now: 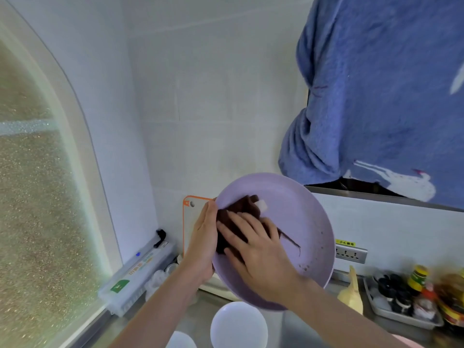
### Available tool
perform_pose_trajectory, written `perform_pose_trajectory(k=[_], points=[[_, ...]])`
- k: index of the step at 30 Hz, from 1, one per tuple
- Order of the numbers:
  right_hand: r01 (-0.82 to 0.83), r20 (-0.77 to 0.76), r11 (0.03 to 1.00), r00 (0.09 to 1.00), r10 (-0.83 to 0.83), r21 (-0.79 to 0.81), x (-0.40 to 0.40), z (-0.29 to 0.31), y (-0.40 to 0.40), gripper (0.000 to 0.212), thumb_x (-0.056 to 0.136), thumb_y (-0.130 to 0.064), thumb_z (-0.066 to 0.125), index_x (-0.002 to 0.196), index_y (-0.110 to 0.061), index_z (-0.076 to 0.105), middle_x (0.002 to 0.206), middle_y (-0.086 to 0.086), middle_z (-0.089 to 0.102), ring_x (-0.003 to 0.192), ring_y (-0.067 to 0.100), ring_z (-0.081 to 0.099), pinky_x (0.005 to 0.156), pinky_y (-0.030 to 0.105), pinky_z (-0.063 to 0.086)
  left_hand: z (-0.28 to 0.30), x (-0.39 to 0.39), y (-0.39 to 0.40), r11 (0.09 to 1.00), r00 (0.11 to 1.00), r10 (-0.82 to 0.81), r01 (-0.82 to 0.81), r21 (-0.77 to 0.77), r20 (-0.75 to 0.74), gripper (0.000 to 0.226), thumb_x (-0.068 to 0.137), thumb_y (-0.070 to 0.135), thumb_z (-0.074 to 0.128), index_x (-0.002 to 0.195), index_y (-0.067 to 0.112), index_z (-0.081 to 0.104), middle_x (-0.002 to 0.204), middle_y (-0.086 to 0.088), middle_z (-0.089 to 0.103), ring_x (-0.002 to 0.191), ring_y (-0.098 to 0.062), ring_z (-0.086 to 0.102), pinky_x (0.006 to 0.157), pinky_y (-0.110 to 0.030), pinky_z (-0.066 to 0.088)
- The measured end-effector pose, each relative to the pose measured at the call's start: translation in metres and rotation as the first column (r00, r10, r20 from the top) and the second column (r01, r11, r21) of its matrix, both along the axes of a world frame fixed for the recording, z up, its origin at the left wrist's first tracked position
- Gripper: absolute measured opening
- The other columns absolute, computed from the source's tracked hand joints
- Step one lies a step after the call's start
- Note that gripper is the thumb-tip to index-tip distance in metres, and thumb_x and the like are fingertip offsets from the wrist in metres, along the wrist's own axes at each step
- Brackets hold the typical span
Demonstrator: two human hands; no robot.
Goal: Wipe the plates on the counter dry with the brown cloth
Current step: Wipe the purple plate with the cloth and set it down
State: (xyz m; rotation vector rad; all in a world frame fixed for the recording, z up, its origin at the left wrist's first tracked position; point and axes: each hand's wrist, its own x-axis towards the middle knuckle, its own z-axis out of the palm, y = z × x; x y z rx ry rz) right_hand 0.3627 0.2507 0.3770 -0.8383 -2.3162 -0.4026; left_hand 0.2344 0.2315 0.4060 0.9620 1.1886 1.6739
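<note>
**Mia:** What do you see from the head camera?

**Ben:** A big purple plate (298, 222) is up in the air, tipped so its inside faces us. It is above the tabletop (283, 322), not lying on it.

**Mia:** Who holds it?

**Ben:** The left hand (203, 242) holds it by its left edge. The fingers go up along the rim and curl round it. The thumb is hidden, so I cannot tell where it sits.

**Mia:** And the other hand?

**Ben:** The right hand (253, 247) lies flat inside the plate. Its fingers are spread out and straight. They press down on the brown cloth (241, 209).

**Mia:** Where is the cloth?

**Ben:** It is inside the plate, on the left part, bunched up under the fingers. A small white tag sticks out at its top. A thin brown string hangs out to the right of the hand.

**Mia:** Is the plate dry?

**Ben:** Some small drops sit near its lower right rim.

**Mia:** What else is there?

**Ben:** Two white plates (238, 325) lie on the tabletop, under the purple one. One shows only a bit at the bottom edge. A white board (193, 214) with an orange edge leans on the wall behind the left hand. A blue towel (376, 96) hangs up on the right. A tray (401, 320) with bottles and jars stands at the right. A window (37, 197) is on the left.
</note>
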Motion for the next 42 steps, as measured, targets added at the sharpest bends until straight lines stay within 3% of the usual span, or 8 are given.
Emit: perform_pose_trajectory(k=[7,11,18,21,24,32,37,42], points=[[0.344,-0.241,0.933,0.902,-0.359,-0.102,0.012,0.02,0.029,0.051,0.093,-0.04,0.03,0.141,-0.029,0.045,0.144,0.001,0.048,0.13,0.025,0.043,0.104,0.047,0.035,0.007,-0.004,-0.014,0.998,1.0,0.001,-0.003,0.059,0.021,0.032,0.1,0.048,0.04,0.101,0.029,0.066,0.093,0.007,0.071,0.084,-0.014,0.066,0.074,-0.029,0.051],[0.359,-0.368,0.884,0.811,-0.454,-0.298,0.016,0.017,0.033,0.053,0.094,-0.042,0.022,0.144,-0.033,0.038,0.154,-0.005,0.034,0.14,0.021,0.029,0.11,0.052,0.022,0.009,-0.005,-0.016,0.998,1.0,-0.005,0.005,0.056,0.001,0.033,0.101,0.048,0.037,0.104,0.032,0.066,0.102,0.009,0.073,0.096,-0.014,0.067,0.082,-0.032,0.053],[-0.034,-0.155,0.979,0.988,0.003,-0.2,-0.013,0.015,-0.007,0.051,0.092,-0.032,0.029,0.141,-0.031,0.045,0.148,-0.012,0.043,0.137,0.018,0.033,0.108,0.047,0.028,0.013,0.001,-0.008,1.0,1.0,0.021,-0.021,-0.001,-0.009,0.037,0.095,0.049,0.043,0.108,0.027,0.071,0.108,0.002,0.075,0.108,-0.017,0.068,0.102,-0.035,0.048],[-0.236,-0.09,0.934,0.971,0.22,-0.267,-0.001,-0.004,-0.03,0.048,0.093,-0.031,0.035,0.139,-0.031,0.047,0.147,-0.014,0.044,0.139,0.01,0.027,0.116,0.039,0.014,0.009,-0.007,-0.009,0.999,0.991,-0.005,0.009,-0.03,0.135,0.056,0.088,0.053,0.047,0.116,0.009,0.067,0.112,-0.015,0.074,0.095,-0.026,0.073,0.085,-0.035,0.058],[-0.306,0.021,0.904,0.945,0.327,-0.298,0.025,-0.015,-0.035,0.045,0.089,-0.027,0.045,0.133,-0.035,0.054,0.14,-0.018,0.05,0.134,0.005,0.034,0.115,0.033,0.015,0.002,-0.018,-0.011,1.0,0.993,0.012,-0.011,-0.007,0.12,0.025,0.095,0.037,0.051,0.097,0.02,0.068,0.09,-0.002,0.073,0.077,-0.019,0.067,0.069,-0.029,0.052],[-0.279,0.168,0.931,0.932,0.321,-0.234,0.064,-0.024,-0.035,0.041,0.085,-0.026,0.053,0.124,-0.037,0.059,0.134,-0.025,0.054,0.119,0.007,0.048,0.101,0.037,0.031,0.0,-0.017,-0.013,0.998,0.998,0.055,-0.055,0.006,0.007,0.035,0.099,0.033,0.048,0.066,0.026,0.056,0.064,0.007,0.051,0.065,-0.015,0.043,0.066,-0.031,0.037],[-0.238,-0.005,0.919,0.968,0.249,-0.316,0.026,-0.031,-0.053,0.055,0.088,-0.024,0.042,0.143,-0.027,0.039,0.147,-0.014,0.043,0.127,0.013,0.04,0.101,0.037,0.032,-0.008,0.001,-0.008,0.998,0.997,0.049,-0.051,-0.033,-0.058,0.033,0.102,0.039,0.038,0.098,0.025,0.068,0.097,0.003,0.071,0.088,-0.015,0.065,0.08,-0.029,0.051],[-0.265,0.228,0.93,0.919,0.323,-0.254,0.055,-0.033,-0.047,0.058,0.082,-0.021,0.047,0.138,-0.031,0.048,0.139,-0.014,0.052,0.122,0.014,0.047,0.102,0.038,0.03,-0.007,-0.022,-0.006,0.999,0.996,0.034,-0.037,-0.04,-0.083,0.029,0.101,0.038,0.044,0.099,0.019,0.066,0.089,-0.002,0.064,0.082,-0.017,0.056,0.074,-0.03,0.044]])
